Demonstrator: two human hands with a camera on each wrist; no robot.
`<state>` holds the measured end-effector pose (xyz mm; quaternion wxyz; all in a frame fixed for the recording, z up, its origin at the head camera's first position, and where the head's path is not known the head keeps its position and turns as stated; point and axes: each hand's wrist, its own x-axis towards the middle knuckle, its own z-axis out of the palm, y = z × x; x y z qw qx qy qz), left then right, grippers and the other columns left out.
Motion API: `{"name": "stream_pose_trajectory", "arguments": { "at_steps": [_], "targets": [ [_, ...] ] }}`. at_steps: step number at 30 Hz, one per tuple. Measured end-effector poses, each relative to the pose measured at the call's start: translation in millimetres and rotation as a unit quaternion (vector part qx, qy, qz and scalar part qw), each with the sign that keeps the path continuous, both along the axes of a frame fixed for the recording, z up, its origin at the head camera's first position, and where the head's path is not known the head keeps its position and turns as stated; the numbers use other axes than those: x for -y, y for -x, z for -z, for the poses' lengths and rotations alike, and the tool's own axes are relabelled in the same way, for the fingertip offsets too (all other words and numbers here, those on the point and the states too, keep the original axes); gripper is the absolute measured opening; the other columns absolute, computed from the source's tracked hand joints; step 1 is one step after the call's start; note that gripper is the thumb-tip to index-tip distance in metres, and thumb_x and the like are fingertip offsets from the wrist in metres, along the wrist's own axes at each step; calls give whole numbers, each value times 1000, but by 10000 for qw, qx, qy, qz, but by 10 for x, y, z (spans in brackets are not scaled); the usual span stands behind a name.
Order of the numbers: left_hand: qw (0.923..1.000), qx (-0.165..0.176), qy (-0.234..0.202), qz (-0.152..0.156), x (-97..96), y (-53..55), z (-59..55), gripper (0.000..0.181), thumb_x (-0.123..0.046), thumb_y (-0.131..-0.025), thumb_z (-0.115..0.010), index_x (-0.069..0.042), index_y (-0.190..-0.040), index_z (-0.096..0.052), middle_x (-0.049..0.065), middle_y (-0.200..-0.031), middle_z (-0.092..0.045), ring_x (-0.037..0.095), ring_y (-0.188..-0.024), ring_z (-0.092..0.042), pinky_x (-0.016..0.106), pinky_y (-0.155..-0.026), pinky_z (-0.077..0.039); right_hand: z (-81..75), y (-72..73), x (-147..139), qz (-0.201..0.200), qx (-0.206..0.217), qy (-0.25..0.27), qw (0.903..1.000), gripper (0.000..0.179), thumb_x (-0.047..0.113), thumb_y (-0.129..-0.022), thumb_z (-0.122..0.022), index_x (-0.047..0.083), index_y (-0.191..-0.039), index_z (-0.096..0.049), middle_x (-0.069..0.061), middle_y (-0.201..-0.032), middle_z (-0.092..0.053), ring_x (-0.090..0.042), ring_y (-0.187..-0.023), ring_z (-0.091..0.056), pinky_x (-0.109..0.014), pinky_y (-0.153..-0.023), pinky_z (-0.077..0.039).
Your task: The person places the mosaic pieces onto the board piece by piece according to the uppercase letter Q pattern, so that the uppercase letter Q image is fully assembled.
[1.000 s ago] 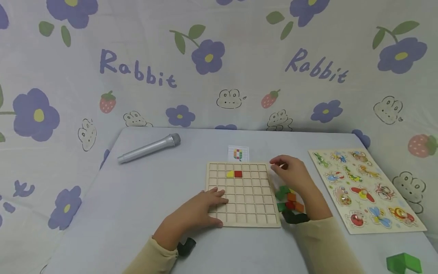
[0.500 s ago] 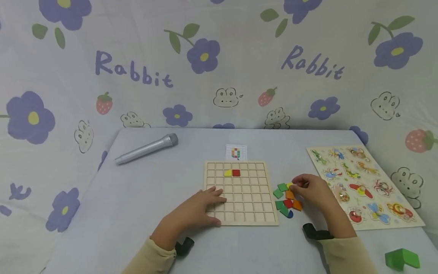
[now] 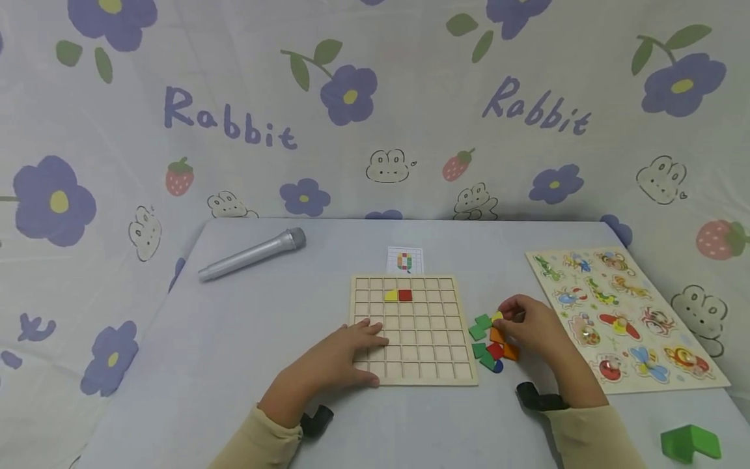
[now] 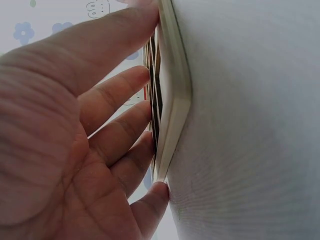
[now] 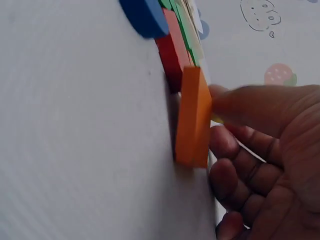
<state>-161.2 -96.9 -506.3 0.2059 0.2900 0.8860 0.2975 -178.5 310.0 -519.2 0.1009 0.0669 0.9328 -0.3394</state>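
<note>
My left hand (image 3: 336, 355) rests with spread fingers on the left side of a wooden grid board (image 3: 430, 357); in the left wrist view the thumb and little finger lie at its edge. A yellow tile (image 3: 390, 296) with a slanted side and a red square tile (image 3: 405, 296) sit side by side in the board's second row. Right of the board, my right hand (image 3: 536, 326) pinches a yellow piece (image 3: 497, 316) at the top of a small pile, its fingers hiding part of it. An orange tile (image 5: 192, 120) stands out just below the thumb in the right wrist view.
Green tiles (image 3: 477, 333), a red tile (image 3: 495, 352) and a blue piece (image 3: 498, 367) lie in the pile. Behind the board is a pattern card (image 3: 404, 260). A silver microphone (image 3: 252, 255), an insect puzzle board (image 3: 629, 326) and a green block (image 3: 690, 443) stand around.
My right hand has come from the board's upper right corner down and right to the pile, and its fingers now close around the yellow piece. The left hand stays on the board.
</note>
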Motion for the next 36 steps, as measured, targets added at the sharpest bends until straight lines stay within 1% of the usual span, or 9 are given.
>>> {"name": "stream_pose_trajectory", "arguments": {
  "at_steps": [3, 7, 10, 12, 17, 21, 24, 30, 36],
  "targets": [
    [10000, 18, -25, -9, 12, 5, 1, 71, -29, -88, -93, -16, -153, -66, 5, -173, -45, 30, -168, -28, 58, -138, -20, -67, 0, 50, -19, -49, 62, 10000, 29, 21, -100, -79, 4, -120, -66, -12, -106, -69, -27, -96, -62, -32, -79, -53],
    [10000, -7, -10, -13, 32, 15, 12, 71, -29, -88, -93, -17, -153, -66, 4, -173, -45, 29, -168, -28, 58, -138, -20, -224, 48, 166, -57, -499, 228, 9985, 23, 17, -103, -75, 5, -120, -68, -12, -107, -70, -27, -96, -61, -31, -76, -52],
    [10000, -42, 17, -28, 57, 25, 21, 72, -30, -88, -93, -18, -153, -65, 3, -173, -45, 28, -168, -29, 57, -138, -21, -358, 186, 368, -288, -871, 367, 9951, 21, 16, -105, -72, 4, -122, -69, -14, -111, -72, -28, -97, -64, -32, -78, -55],
    [10000, -69, 22, -35, 67, 34, 29, 72, -31, -88, -93, -18, -153, -65, 3, -173, -45, 27, -168, -29, 57, -138, -21, -417, 320, 554, -560, -952, 441, 9929, 20, 16, -106, -70, 5, -123, -70, -15, -113, -73, -29, -98, -66, -35, -81, -57],
    [10000, -66, 70, -27, 68, 51, 64, 71, -32, -89, -92, -20, -154, -65, 0, -174, -44, 25, -168, -29, 55, -138, -22, -369, 659, 1007, -1243, -560, 526, 9893, 15, 13, -106, -69, 5, -118, -72, -13, -109, -73, -26, -98, -67, -37, -85, -58],
    [9997, -83, 215, -28, 66, 51, 86, 71, -34, -90, -91, -22, -155, -64, -4, -174, -43, 22, -168, -28, 52, -139, -22, -250, 801, 1204, -1335, -194, 525, 9895, 11, 12, -105, -70, 5, -113, -72, -11, -105, -72, -24, -95, -65, -36, -85, -57],
    [9996, -140, 257, -7, 37, 37, 76, 71, -34, -90, -91, -22, -154, -64, -4, -174, -43, 22, -168, -29, 51, -139, -22, -216, 814, 1237, -1295, -155, 436, 9905, 9, 12, -105, -71, 6, -110, -73, -10, -105, -73, -23, -94, -65, -36, -85, -57],
    [9994, -191, 271, -29, 55, 23, 43, 71, -33, -90, -91, -22, -154, -64, -3, -174, -44, 23, -167, -30, 51, -138, -22, -264, 802, 1295, -1492, -151, 344, 9881, 6, 11, -102, -75, 7, -106, -74, -9, -101, -73, -23, -94, -63, -39, -87, -54],
    [9997, -134, 181, -14, 60, 18, 43, 70, -32, -90, -91, -21, -154, -64, -2, -174, -44, 23, -168, -30, 52, -138, -22, -230, 798, 1320, -1481, -80, 205, 9887, 5, 12, -103, -74, 9, -105, -74, -8, -103, -74, -24, -96, -64, -41, -89, -54]
  ]
}}
